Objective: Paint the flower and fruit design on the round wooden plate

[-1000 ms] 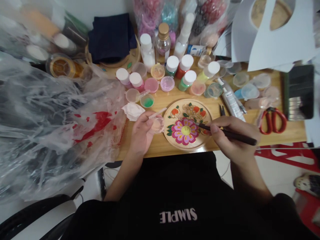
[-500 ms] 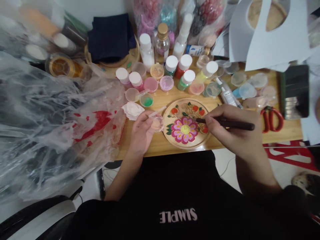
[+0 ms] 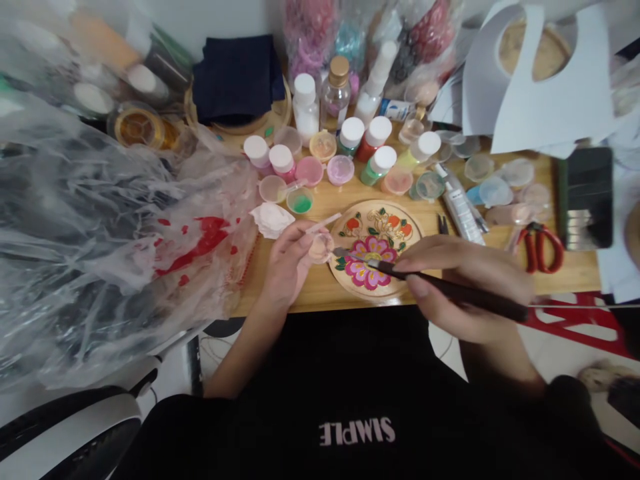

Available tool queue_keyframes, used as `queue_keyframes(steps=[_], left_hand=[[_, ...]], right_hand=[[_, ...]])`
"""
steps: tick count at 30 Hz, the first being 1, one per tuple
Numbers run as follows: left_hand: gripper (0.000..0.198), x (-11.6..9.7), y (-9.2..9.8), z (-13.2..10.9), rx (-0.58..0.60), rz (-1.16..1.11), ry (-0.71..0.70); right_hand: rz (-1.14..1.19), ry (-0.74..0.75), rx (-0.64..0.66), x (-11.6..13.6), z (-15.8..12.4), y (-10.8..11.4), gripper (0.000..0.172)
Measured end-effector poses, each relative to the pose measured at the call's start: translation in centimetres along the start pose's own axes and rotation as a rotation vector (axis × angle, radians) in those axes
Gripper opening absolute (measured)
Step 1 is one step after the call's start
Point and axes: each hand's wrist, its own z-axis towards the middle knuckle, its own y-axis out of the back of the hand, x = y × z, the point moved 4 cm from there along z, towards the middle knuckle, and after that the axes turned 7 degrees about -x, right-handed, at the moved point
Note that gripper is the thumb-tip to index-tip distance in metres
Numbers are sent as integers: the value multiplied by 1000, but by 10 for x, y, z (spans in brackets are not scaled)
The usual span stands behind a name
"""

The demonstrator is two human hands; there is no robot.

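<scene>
One tool (image 3: pixel 386 267) in right grip (image 3: pixel 473 272)

Left hand (image 3: pixel 287 267) holds a thumb-and-finger pinch, right hand (image 3: pixel 473 265) a pen-like grip, slightly blurred, both forearms (image 3: pixel 243 357) extended forward and angled inward

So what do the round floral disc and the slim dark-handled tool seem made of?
Round floral disc: probably wood, smooth-looking, judging by its pale tan unpainted areas.

Slim dark-handled tool: grey sheen suggests a metal tip; the smooth dark-brown handle could be wood or plastic.
</scene>
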Motion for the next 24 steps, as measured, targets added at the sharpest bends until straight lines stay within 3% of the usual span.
queue_keyframes(steps=[7, 14, 19, 24], left_hand=[[37, 1, 1, -1, 9, 30, 16], [39, 0, 1, 0, -42, 14, -5], [36, 0, -4, -1, 33, 27, -25], [36, -1, -4, -2, 35, 23, -18]], right_hand=[[-8, 0, 95, -8, 0, -24, 21], [20, -10, -16, -7, -3, -17, 22], [-31, -7, -16, -6, -6, -18, 21], [-56, -3, -17, -7, -6, -22, 20]])
